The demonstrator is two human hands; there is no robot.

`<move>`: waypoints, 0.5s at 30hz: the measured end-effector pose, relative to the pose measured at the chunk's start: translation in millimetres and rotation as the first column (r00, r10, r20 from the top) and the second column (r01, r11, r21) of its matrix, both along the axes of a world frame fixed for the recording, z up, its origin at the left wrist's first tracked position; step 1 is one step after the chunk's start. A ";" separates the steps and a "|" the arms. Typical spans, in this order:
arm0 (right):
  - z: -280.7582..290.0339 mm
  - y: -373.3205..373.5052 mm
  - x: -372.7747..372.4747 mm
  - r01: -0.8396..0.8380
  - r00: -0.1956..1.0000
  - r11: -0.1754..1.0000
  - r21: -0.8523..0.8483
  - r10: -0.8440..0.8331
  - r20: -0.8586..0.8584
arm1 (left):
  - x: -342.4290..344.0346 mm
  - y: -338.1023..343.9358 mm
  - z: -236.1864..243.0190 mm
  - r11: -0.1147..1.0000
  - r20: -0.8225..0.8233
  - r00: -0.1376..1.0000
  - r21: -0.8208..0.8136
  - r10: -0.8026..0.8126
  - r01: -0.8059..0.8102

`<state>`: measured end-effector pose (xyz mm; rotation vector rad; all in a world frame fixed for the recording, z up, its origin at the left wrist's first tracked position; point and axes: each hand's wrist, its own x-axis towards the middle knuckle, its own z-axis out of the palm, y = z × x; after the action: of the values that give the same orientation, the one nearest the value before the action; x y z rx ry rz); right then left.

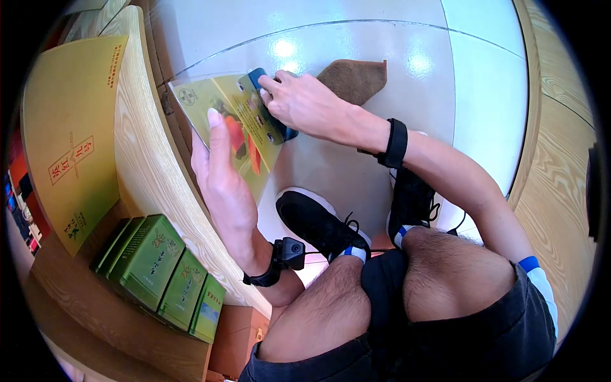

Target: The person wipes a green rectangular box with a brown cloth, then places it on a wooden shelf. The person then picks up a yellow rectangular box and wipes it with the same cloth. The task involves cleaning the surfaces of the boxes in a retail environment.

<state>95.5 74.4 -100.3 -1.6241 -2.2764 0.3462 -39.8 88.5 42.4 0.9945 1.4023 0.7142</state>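
Note:
My left hand [226, 188] grips a flat yellow-green printed package [202, 97] with red pictures on its face. The thumb lies across the front and the other fingers are behind it, mostly hidden. Along the package's right edge runs a dark blue flat piece [256, 75]; whether it belongs to the package I cannot tell. My right hand [302, 102] has its fingers curled onto that blue piece, near its top end. Just beyond the right wrist a brown cloth [356, 79] lies on the pale tiled floor [356, 48].
At left stands a wooden shelf unit [143, 127] with a large yellow-green printed board [89, 114]. Several green boxes [153, 261] sit in its lower part. Below my hands are my black shoes [309, 219]. A wooden panel [557, 165] borders the floor at right.

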 end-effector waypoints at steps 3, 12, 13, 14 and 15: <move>0.7 -2.5 0.2 -0.007 1.000 1.000 -0.009 0.007 0.000 | -1.9 0.5 -0.9 1.000 0.009 1.000 -0.013 -0.008 0.008; -1.4 -12.8 -2.9 -0.018 1.000 0.999 -0.047 0.017 -0.012 | -4.0 -0.2 -4.0 1.000 0.000 1.000 0.009 -0.007 0.007; -1.5 -13.6 -3.5 -0.016 1.000 0.999 -0.049 0.015 -0.014 | -3.4 -0.3 -3.7 1.000 0.000 1.000 0.003 0.002 -0.002; -1.4 -14.5 -3.9 -0.014 1.000 0.999 -0.051 0.013 -0.016 | -2.5 -0.6 -3.1 1.000 -0.001 1.000 -0.004 0.010 -0.010; 0.3 -14.9 -3.9 -0.022 1.000 0.998 -0.066 0.021 -0.011 | -2.1 -0.8 -2.8 1.000 -0.001 1.000 -0.010 0.020 -0.020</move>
<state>91.6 59.4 -100.0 -1.6266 -2.2992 0.4382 -41.9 87.7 39.7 0.9746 1.4174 0.7208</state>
